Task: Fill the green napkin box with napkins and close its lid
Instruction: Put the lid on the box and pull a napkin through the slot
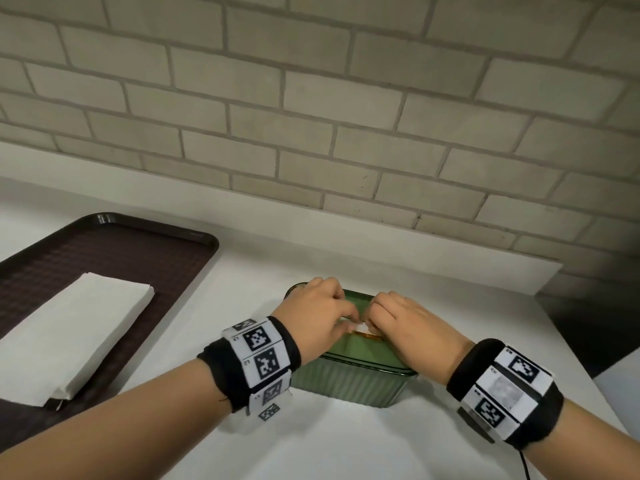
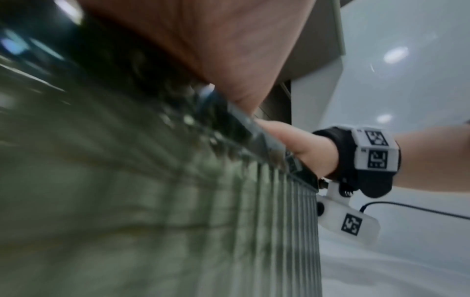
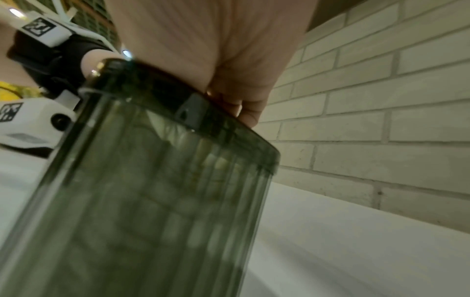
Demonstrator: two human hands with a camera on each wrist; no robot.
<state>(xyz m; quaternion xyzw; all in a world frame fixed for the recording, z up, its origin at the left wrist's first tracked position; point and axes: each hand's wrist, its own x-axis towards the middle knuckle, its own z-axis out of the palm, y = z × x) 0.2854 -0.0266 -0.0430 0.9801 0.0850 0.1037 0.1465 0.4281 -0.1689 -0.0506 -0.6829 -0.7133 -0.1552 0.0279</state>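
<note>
The green ribbed napkin box (image 1: 346, 379) stands on the white counter with its lid (image 1: 360, 351) down on top. A small white napkin tip (image 1: 361, 328) shows at the gold-edged slot in the lid. My left hand (image 1: 350, 322) and right hand (image 1: 373, 323) lie on the lid with curled fingers that meet at the slot and pinch this tip. In the left wrist view the box wall (image 2: 178, 201) fills the frame under my left palm (image 2: 203, 40). The right wrist view shows white napkins through the box wall (image 3: 152, 201), below my right hand (image 3: 216, 50). The fingertips are hidden in both wrist views.
A dark brown tray (image 1: 138, 251) lies at the left and holds a stack of white napkins (image 1: 69, 337). A pale brick wall (image 1: 346, 116) runs behind the counter. The counter's right edge (image 1: 554, 323) drops off beside the box.
</note>
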